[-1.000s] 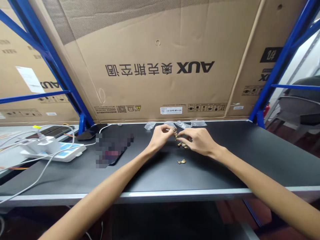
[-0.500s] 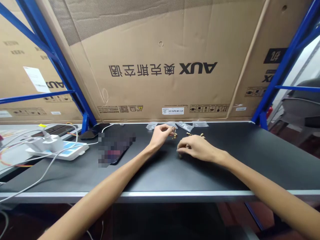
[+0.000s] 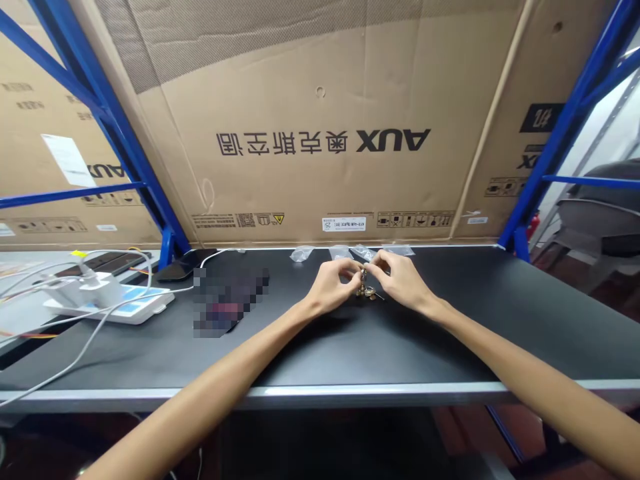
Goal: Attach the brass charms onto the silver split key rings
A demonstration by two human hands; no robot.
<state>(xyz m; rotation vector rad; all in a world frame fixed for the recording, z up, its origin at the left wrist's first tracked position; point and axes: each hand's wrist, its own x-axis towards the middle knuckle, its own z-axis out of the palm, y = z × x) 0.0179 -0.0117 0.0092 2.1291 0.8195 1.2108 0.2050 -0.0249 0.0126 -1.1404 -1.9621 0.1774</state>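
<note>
Above the black table top (image 3: 320, 353), both hands meet with their fingertips nearly touching. My left hand (image 3: 334, 285) pinches a small gold-coloured metal piece (image 3: 363, 284) between thumb and forefinger. My right hand (image 3: 403, 280) comes in from the right, its thumb and forefinger closed at the top of the same piece. Below the fingers shows a second small gold-coloured part (image 3: 371, 293) with a thin pin pointing right; whether it hangs or lies on the table I cannot tell. The fingers hide much of the metal.
Small clear plastic bags (image 3: 302, 253) lie along the back edge. To the left are a pixelated phone (image 3: 233, 303), a dark phone (image 3: 183, 265) and a white power strip (image 3: 145, 308) with cables. A large cardboard box (image 3: 320, 180) stands behind, between blue rack posts (image 3: 565, 127).
My right hand has risen from the table and moved to meet the left. My left hand has shifted slightly right and down. The fingertips, apart before, are now together at the metal piece.
</note>
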